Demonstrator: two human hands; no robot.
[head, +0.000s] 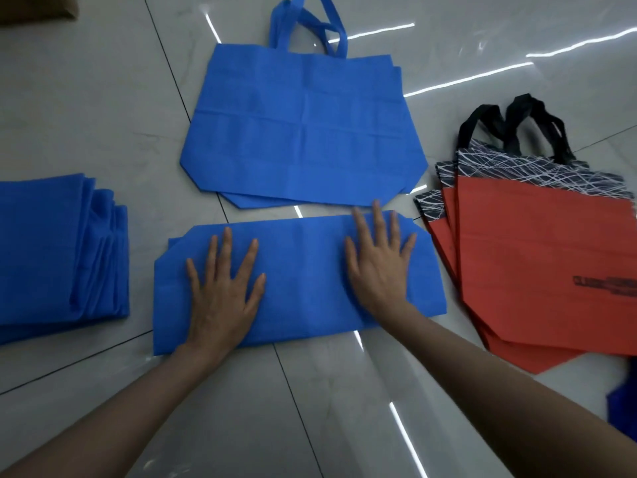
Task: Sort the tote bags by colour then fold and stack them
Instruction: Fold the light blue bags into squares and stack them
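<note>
Both hands, left [222, 294] and right [379, 263], press flat on folded blue bag [303, 281].

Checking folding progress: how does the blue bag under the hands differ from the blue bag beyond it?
The near bag is folded, handles hidden; the far bag lies unfolded, handles showing. Left hand and right hand press the near bag; none touches the far bag. Both are blue.
</note>
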